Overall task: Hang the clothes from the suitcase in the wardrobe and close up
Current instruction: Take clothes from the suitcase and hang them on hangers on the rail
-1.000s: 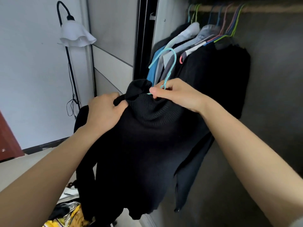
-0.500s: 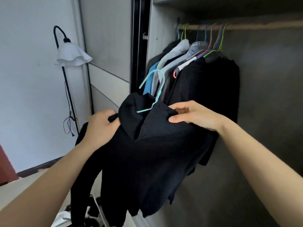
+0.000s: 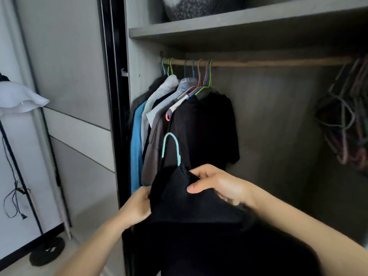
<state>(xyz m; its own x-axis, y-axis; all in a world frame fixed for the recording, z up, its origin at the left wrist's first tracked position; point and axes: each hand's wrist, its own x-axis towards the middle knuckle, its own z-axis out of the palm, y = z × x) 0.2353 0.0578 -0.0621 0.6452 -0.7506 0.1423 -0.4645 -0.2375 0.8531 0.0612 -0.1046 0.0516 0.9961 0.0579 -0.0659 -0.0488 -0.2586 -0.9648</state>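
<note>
While both hands worked in front of it, a grey open wardrobe (image 3: 143, 56) filled the view, with a grey shelf (image 3: 239, 22) above a pale wooden hanging rail (image 3: 278, 61). Shirts in blue, white, grey and black (image 3: 179, 120) hung bunched at the rail's left end on coloured wire hangers, and a cluster of bare hangers (image 3: 346, 120) dangled at its right end. To the left stood a floor lamp with a white shade (image 3: 18, 98) against a pale wall.

A black ribbed-knit sweater (image 3: 189, 226) was held low in front of the hung shirts, its collar uppermost and its body dropping straight down out of view. A turquoise hanger hook (image 3: 171, 146) rose upright from the collar, well below the rail. The left hand (image 3: 137, 208) was clamped on the sweater's left shoulder; the right hand (image 3: 221, 184) pinched the collar, thumb in front. No readable writing or labels showed anywhere.
</note>
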